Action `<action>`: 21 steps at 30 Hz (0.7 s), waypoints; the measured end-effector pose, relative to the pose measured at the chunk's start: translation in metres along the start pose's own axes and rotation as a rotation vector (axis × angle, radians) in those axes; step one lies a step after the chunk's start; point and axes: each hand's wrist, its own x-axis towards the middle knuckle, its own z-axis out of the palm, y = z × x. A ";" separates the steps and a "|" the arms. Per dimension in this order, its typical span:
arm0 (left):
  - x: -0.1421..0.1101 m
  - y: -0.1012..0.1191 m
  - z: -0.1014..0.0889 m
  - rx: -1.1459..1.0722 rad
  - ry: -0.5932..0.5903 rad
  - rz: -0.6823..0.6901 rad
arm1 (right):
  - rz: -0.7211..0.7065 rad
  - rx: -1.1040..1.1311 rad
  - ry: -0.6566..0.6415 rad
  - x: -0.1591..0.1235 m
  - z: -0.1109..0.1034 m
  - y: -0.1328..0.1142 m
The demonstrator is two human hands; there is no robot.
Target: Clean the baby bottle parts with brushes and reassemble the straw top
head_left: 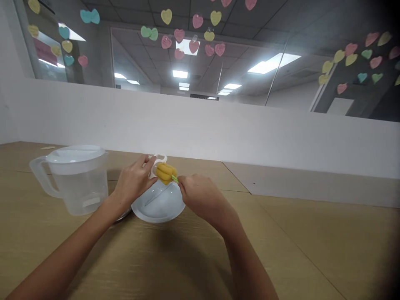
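My left hand [137,175] is closed on a small white cup with a loop handle [162,158], held tilted above a bowl. A yellow sponge brush [166,172] meets the cup's mouth; how far it reaches inside I cannot tell. Its thin green handle is gripped by my right hand [198,193], fingers wrapped round it. Below both hands sits a wide white bowl [159,208] on the table. The rim of a shiny round item [124,215] peeks out beside the bowl, mostly covered by my left forearm.
On the left stands a translucent plastic pitcher [83,183] with a lid and a handle. The wooden table [281,233] runs back to a white wall [187,129]. Above that is a window with heart-shaped notes. A pale flat scrap [48,147] lies behind the pitcher.
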 end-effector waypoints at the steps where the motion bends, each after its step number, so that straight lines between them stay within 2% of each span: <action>1: -0.001 0.001 0.001 0.001 0.003 0.015 | 0.001 -0.017 -0.012 0.001 0.000 -0.002; 5: -0.003 0.006 0.005 0.001 0.018 0.067 | 0.007 -0.060 -0.019 0.005 0.002 -0.005; 8: -0.004 0.008 0.005 -0.028 -0.015 0.082 | 0.009 -0.073 -0.012 0.009 0.004 -0.005; 17: -0.004 0.022 -0.004 -0.059 -0.079 0.135 | 0.021 -0.073 0.034 0.028 0.020 -0.002; 21: 0.001 0.010 -0.006 -0.062 -0.121 0.029 | 0.048 0.021 0.076 0.023 0.015 0.003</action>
